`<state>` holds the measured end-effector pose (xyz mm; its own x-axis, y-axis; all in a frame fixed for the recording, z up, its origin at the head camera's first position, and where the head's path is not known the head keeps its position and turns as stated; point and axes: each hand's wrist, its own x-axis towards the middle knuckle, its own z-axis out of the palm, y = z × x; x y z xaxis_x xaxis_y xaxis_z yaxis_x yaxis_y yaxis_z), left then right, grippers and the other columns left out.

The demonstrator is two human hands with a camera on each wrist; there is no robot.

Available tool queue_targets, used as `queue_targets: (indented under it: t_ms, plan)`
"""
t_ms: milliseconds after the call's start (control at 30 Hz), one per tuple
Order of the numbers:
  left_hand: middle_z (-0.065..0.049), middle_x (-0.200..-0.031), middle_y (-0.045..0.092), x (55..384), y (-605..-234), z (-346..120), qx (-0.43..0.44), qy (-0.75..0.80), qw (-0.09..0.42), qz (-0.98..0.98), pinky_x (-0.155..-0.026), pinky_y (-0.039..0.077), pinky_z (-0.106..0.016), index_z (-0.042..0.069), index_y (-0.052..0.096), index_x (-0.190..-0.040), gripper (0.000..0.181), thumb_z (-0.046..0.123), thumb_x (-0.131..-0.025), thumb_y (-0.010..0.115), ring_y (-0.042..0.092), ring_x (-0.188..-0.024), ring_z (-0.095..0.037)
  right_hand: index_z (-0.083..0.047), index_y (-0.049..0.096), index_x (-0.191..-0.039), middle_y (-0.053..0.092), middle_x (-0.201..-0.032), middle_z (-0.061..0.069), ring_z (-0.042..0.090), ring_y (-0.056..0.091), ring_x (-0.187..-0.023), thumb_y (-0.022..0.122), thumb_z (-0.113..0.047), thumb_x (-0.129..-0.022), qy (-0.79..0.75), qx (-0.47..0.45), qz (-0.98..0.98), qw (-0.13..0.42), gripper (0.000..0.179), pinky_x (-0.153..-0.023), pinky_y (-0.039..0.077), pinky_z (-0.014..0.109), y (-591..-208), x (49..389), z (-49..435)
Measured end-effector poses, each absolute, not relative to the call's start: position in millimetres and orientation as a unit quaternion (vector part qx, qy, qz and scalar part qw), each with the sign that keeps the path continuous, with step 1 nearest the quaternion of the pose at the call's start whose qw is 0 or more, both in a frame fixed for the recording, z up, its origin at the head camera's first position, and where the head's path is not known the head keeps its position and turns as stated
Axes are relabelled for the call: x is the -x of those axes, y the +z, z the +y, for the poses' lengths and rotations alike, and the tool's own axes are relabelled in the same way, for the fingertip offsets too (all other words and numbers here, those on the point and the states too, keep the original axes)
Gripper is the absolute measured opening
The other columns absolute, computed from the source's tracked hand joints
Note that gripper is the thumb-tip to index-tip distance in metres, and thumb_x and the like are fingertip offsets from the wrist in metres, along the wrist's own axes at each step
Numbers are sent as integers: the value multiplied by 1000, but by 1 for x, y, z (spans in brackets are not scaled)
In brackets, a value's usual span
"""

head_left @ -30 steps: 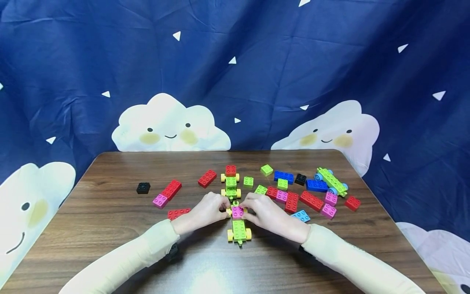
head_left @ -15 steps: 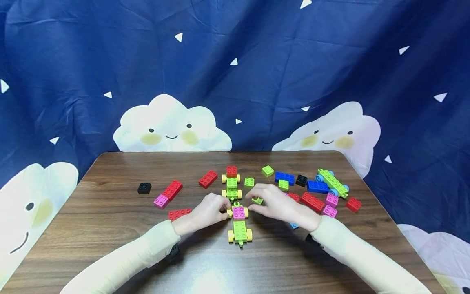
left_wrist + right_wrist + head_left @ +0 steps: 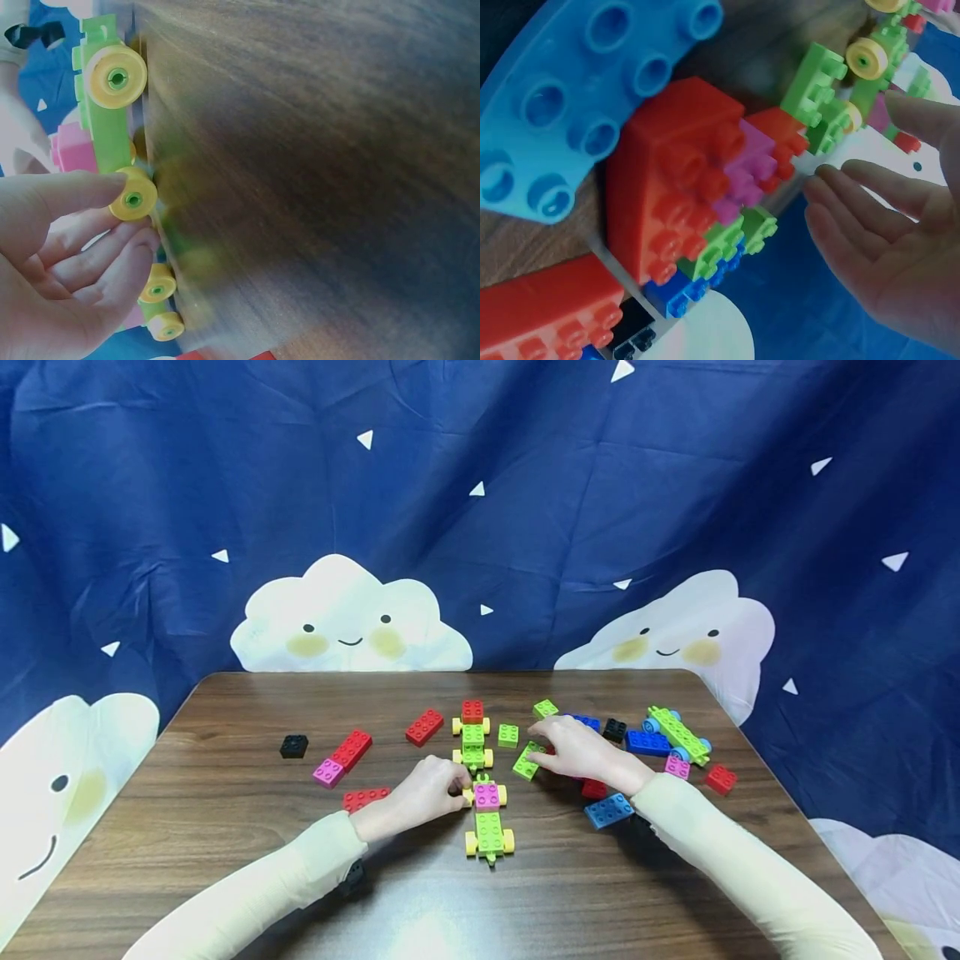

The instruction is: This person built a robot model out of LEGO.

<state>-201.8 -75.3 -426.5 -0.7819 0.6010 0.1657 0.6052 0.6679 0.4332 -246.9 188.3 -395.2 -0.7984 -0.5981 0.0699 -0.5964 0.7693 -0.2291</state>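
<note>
Pinching yellow wheel [image 3: 133, 199] of pink-topped green car [image 3: 490, 833], lower centre of head frame, with fingers of left hand [image 3: 422, 787], and poising loose-fingered right hand [image 3: 581, 750] by lime brick [image 3: 527, 763] right of centre; could skew car by tugging wheel unevenly, or bump brick by reaching low.

Hands [image 3: 422, 787]: two
Desk [image 3: 187, 835]: one
Yellow-wheeled green bases [image 3: 490, 832]: two
Blue-wheeled green base [image 3: 677, 735]: one
Loose green bricks [image 3: 508, 735]: four
Red bricks [image 3: 424, 727]: eight
Pink bricks [image 3: 328, 772]: at least four
Dark blue bricks [image 3: 648, 742]: two
Light blue brick [image 3: 609, 810]: one
Black bricks [image 3: 294, 746]: two
Printed clouds [image 3: 352, 627]: four
</note>
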Motion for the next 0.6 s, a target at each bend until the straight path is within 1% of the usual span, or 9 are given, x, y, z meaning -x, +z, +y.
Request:
queue_targets:
  t_ms: [67, 200, 333, 400, 500, 600]
  plan:
    - [-4, -82, 76, 202, -427, -76, 331, -238, 5, -913, -66, 55, -25, 6, 75, -87, 11, 10, -78, 80, 71, -76, -14, 5, 66, -120, 70, -119, 20, 33, 68, -108, 71, -32, -91, -98, 308, 946, 12, 47, -91, 56, 47, -399, 247, 185]
    - [-4, -83, 76, 202, -429, -76, 331, -241, 5, -912, -67, 55, -25, 6, 75, -87, 11, 10, -78, 79, 71, -76, -14, 5, 66, -122, 69, -119, 20, 34, 67, -109, 73, -39, -88, -69, 286, 956, 16, 56, -86, 57, 47, -404, 247, 180]
    - [-5, -83, 76, 203, -430, -77, 331, -243, 5, -912, -66, 55, -25, 5, 75, -87, 10, 9, -78, 79, 70, -76, -13, 4, 66, -120, 69, -117, 20, 33, 67, -105, 76, -46, -83, -48, 276, 960, 16, 63, -80, 59, 45, -407, 248, 176]
    - [-5, -83, 76, 203, -430, -77, 331, -243, 5, -912, -66, 55, -25, 5, 75, -87, 11, 9, -78, 79, 70, -76, -14, 3, 67, -118, 70, -114, 19, 31, 67, -100, 78, -48, -80, -40, 277, 960, 16, 65, -77, 59, 43, -408, 248, 175]
    - [-6, -84, 76, 203, -429, -77, 332, -244, 5, -911, -67, 56, -26, 5, 75, -88, 11, 9, -78, 79, 71, -77, -14, 2, 68, -113, 71, -105, 16, 24, 66, -87, 80, -49, -78, -34, 278, 960, 19, 64, -69, 56, 37, -411, 250, 174]
    - [-6, -85, 76, 203, -429, -77, 331, -244, 3, -912, -69, 56, -26, 5, 75, -89, 12, 10, -79, 79, 72, -78, -15, 2, 69, -108, 70, -93, 11, 16, 59, -73, 82, -47, -77, -38, 280, 959, 28, 59, -59, 48, 30, -414, 254, 173]
